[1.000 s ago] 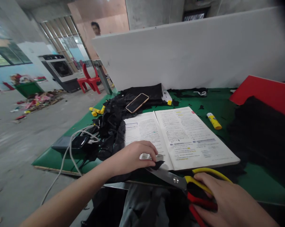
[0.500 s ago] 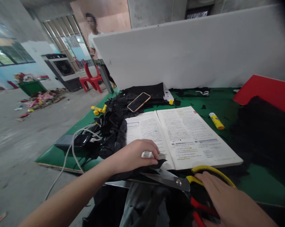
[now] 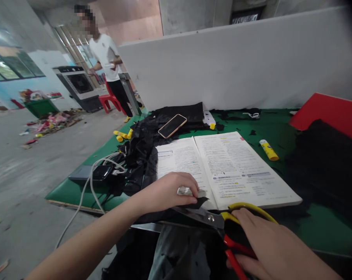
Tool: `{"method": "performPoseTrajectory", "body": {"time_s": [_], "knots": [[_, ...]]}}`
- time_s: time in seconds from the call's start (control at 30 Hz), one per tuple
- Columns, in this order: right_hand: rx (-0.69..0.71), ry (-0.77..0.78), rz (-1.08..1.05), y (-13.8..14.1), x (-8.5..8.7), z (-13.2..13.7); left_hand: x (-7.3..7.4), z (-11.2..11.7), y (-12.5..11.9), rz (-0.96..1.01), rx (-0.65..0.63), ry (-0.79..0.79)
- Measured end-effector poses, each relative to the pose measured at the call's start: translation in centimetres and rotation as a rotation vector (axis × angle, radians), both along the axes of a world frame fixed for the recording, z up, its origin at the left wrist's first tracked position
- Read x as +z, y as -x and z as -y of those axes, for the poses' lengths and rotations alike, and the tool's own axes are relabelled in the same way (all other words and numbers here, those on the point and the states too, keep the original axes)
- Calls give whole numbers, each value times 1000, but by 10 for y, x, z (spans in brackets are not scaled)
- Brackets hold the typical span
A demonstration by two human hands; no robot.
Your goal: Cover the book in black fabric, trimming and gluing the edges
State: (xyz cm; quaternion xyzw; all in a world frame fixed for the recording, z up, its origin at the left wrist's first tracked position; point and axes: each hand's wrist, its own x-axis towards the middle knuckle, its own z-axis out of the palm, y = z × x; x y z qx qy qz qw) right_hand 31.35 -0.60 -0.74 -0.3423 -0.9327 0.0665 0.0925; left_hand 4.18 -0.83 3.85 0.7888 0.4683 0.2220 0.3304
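My left hand (image 3: 174,189) rests over the lower left page of an open book (image 3: 234,167). Its thumb and fingers pinch a piece of black cloth (image 3: 202,203), whose pointed corner pokes out beside the fingertips. Scissors (image 3: 211,219) with one yellow and one red handle are held in my right hand (image 3: 265,243). Their blades point left, just below my left fingertips, and look nearly closed. The blade tips are hidden under the black material, so I cannot tell whether they touch it.
A phone (image 3: 172,126) lies on crumpled black cloth (image 3: 141,151) behind the book. A yellow glue stick (image 3: 268,150) lies to the right, near a red board (image 3: 324,111). White cables (image 3: 91,179) hang off the green table's (image 3: 57,192) left edge. A person (image 3: 106,58) stands beyond the white panel (image 3: 237,70).
The scissors and my right hand have shifted left, and the blades have come closer together. My left hand keeps its pinch. The person in the background has stepped left, out from behind the panel.
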Motion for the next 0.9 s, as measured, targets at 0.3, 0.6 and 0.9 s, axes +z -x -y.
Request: {"method": "performPoseTrajectory", "body": {"time_s": [0.3,0.6,0.9], "knots": [[2,147,136,13,13,-5,0,0,1,24,-16,2],[-28,170,163,12,14,-7,-3,-1,1,6,-19,-9],[-43,192,135,10,11,-11,-2,-1,2,-8,-10,-28]]}}
